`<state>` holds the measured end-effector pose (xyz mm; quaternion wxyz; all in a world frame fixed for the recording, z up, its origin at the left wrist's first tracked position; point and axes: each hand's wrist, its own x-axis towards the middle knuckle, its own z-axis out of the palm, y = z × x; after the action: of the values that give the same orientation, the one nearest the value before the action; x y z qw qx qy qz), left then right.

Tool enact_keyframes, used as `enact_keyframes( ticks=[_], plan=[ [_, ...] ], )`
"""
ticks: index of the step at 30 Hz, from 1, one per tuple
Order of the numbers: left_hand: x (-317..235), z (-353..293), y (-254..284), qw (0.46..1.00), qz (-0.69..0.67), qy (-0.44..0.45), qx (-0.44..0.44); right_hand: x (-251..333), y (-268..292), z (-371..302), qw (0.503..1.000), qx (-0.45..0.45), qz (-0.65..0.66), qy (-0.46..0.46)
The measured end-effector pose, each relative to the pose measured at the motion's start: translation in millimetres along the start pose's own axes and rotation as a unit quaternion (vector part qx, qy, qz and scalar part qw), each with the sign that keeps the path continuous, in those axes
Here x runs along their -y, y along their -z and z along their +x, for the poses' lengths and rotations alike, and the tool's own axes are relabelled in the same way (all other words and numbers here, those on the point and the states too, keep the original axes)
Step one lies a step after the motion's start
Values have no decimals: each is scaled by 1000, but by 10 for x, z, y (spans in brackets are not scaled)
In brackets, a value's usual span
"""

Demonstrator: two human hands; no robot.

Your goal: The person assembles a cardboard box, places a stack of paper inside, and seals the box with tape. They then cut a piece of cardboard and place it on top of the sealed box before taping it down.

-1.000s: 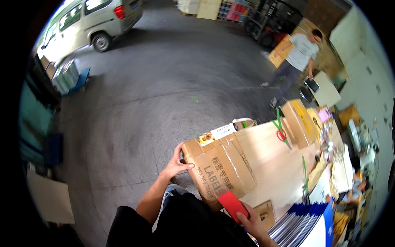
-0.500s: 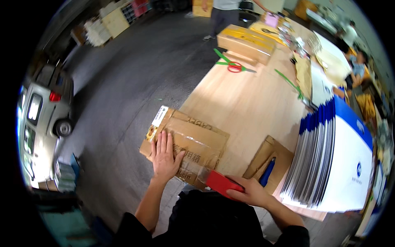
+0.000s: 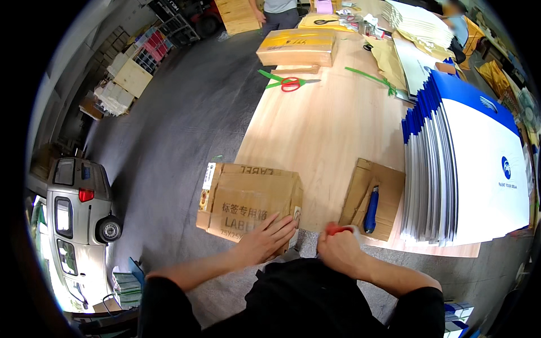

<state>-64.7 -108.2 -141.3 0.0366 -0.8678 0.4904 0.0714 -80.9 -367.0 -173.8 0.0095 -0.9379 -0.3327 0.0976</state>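
Observation:
A brown cardboard box (image 3: 248,191) with printed lettering lies at the near left edge of the wooden table. My left hand (image 3: 266,239) rests flat on its near right corner, fingers stretched out. To the right of the box, by the table's front edge, my right hand (image 3: 342,252) is closed around a red tape dispenser (image 3: 337,229), mostly hidden by the fingers. Just beyond that hand, a blue-handled utility knife (image 3: 371,209) lies on a flat piece of cardboard (image 3: 389,186).
A tall stack of white and blue folders (image 3: 479,163) stands at the right. Red-handled scissors (image 3: 291,84), green strapping (image 3: 369,78) and a taped parcel (image 3: 296,49) lie farther off. A person (image 3: 280,14) stands at the far end; a silver van (image 3: 79,197) is at the left.
My left hand has gone from the box's left side to its near right corner. The right hand has carried the tape dispenser away from the box. The view has tilted and shifted.

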Motion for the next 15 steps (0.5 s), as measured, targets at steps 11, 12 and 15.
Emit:
enact_keyframes(
  ticks=[11,12,15],
  plan=[
    [-2,457,-308,942,34,-223,248,-64,805,-620,625,-260,704,-214],
    [5,416,-250,940,47,-243,234,-47,692,-575,596,-291,720,-206],
    [-72,-120,-408,930,-272,-105,-224,117,322,-370,542,-368,725,-212]
  ],
)
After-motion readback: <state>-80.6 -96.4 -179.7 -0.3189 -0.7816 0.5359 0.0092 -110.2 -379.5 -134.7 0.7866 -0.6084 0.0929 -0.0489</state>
